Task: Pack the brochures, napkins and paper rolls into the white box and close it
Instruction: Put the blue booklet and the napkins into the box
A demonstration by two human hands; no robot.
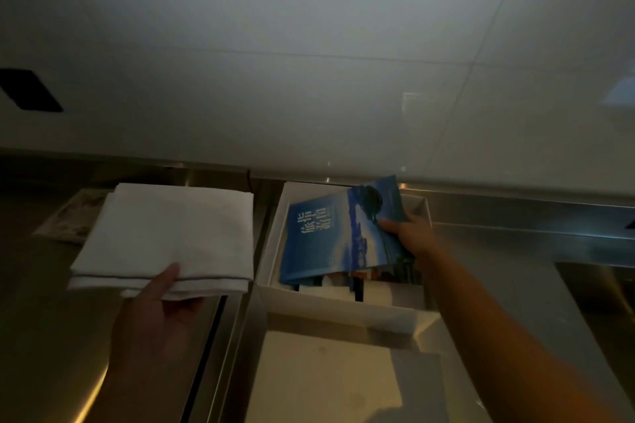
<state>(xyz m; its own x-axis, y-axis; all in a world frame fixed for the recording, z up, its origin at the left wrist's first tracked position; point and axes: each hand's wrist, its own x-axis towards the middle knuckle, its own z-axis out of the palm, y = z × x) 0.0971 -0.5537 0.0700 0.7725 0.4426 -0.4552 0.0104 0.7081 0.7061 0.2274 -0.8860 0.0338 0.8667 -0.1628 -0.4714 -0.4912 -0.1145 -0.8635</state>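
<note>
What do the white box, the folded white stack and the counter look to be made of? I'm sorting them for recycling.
White box: likely matte paperboard, with thin flat walls and no shine.
Folded white stack, held by the left hand: soft, limp layers with what looks like a stitched hem, so probably cloth, though paper is possible.
Counter: brushed metal, probably stainless steel, with streaky reflections.

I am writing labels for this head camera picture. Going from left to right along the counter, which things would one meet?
Printed paper partly under the napkins → folded white napkins, held by the left hand → white box → blue brochure tilted over the box → right hand holding the brochure.
</note>
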